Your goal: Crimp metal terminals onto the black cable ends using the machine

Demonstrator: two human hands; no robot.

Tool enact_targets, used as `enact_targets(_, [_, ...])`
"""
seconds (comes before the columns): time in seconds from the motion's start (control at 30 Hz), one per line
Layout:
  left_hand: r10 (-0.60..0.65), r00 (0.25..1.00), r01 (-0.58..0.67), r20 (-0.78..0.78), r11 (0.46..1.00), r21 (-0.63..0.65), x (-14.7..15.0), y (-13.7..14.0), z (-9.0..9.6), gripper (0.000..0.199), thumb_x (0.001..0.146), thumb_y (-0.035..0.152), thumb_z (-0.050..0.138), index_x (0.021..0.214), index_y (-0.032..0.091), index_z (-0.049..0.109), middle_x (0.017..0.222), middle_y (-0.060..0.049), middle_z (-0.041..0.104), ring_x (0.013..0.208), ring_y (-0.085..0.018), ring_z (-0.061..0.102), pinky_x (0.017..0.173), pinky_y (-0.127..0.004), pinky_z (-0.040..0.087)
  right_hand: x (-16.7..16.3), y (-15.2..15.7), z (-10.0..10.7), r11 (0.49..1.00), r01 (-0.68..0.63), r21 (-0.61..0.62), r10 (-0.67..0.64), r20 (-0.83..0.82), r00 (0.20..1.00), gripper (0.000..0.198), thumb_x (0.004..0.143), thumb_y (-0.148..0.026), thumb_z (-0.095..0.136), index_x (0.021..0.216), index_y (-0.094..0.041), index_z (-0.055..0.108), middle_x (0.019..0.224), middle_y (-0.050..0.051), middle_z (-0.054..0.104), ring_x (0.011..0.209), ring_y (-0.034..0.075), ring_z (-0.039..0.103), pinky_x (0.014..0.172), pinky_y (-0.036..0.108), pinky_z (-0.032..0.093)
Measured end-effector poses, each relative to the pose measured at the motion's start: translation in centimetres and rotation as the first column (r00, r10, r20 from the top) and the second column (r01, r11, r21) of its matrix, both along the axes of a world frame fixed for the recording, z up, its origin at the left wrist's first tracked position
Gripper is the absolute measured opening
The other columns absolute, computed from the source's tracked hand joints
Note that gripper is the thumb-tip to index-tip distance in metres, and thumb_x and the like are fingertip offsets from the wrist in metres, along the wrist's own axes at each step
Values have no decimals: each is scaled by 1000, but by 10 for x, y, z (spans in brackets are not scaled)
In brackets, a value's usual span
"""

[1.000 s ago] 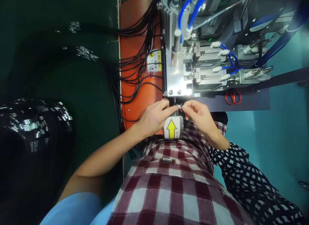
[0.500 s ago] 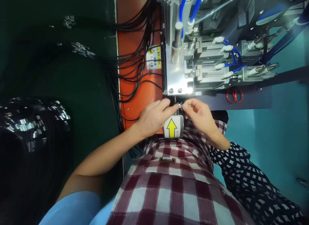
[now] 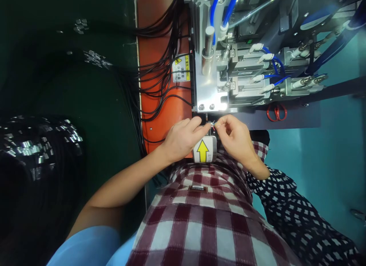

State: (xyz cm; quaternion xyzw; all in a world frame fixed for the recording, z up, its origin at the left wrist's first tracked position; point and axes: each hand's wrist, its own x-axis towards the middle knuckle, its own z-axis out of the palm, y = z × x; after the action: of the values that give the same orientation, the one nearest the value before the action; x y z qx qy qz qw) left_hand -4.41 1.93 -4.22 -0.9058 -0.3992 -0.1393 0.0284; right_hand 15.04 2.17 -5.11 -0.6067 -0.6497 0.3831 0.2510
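Observation:
My left hand (image 3: 184,139) is closed, its thumb and forefinger around a small cable end (image 3: 212,124) with a shiny metallic part. Thin wires (image 3: 214,126), one of them red, fan out of that end. Meeting it from the other side, my right hand (image 3: 236,139) pinches the wire tips between thumb and forefinger. Both hands work just in front of the silver machine plate (image 3: 208,96). Below them sits a white label with a yellow arrow (image 3: 203,151). My fingers hide most of the cable end.
Black cables (image 3: 160,77) run over an orange surface (image 3: 156,138) on the left, past a warning label (image 3: 181,68). A large bundle of cables with shiny ends (image 3: 37,144) lies further left. Red-handled scissors (image 3: 276,112) rest right of the machine, near pneumatic cylinders with blue hoses (image 3: 278,64).
My right hand has shifted and turned slightly at the wires, whose spread looks different. The left hand keeps its hold. The whole view has moved a little.

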Motion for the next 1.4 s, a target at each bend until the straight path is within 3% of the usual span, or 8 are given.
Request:
enact_targets(0.2, [5, 1000, -5, -11, 1000, 17, 1, 0, -1, 28, 100, 19, 38, 113, 18, 62, 76, -3, 56, 64, -14, 50, 57, -24, 40, -2, -1, 2, 999, 16, 44, -19, 69, 997, 14, 90, -29, 55, 79, -21, 56, 72, 0, 62, 60, 14, 53, 58, 28, 36])
enact_targets(0.43, [2, 1000, -2, 19, 1000, 19, 0, 0, -3, 28, 100, 20, 38, 110, 17, 64, 75, -3, 55, 64, -13, 50, 57, -24, 40, 4, 4, -6, 981, -40, -189, -24, -320, 947, 15, 91, -32, 55, 82, -20, 56, 60, -3, 59, 56, 13, 57, 58, 28, 44])
enact_targets(0.6, [4, 1000, -5, 25, 1000, 10, 0, 0, -3, 28, 100, 20, 37, 112, 18, 63, 76, -3, 55, 64, -14, 49, 57, -24, 40, 4, 4, -8, 977, -36, -212, -50, -387, 921, 14, 91, -31, 57, 82, -20, 56, 59, -3, 59, 55, 13, 57, 58, 27, 45])
enact_targets(1.13, [25, 1000, -24, 11, 998, -65, -1, -1, -4, 30, 101, 22, 35, 114, 19, 62, 78, -4, 55, 66, -14, 50, 59, -25, 41, 2, 2, -9, 981, -15, -195, -56, -353, 934, 16, 90, -34, 57, 82, -21, 55, 59, -3, 59, 55, 13, 56, 56, 28, 44])
enact_targets(1.4, [14, 999, -16, -41, 998, -53, 0, -1, -2, 30, 101, 22, 35, 117, 19, 60, 77, -4, 56, 66, -15, 50, 58, -26, 40, 0, -1, -2, 997, 21, -78, -29, -101, 994, 15, 91, -31, 54, 79, -21, 56, 64, -2, 59, 57, 13, 54, 57, 28, 41])
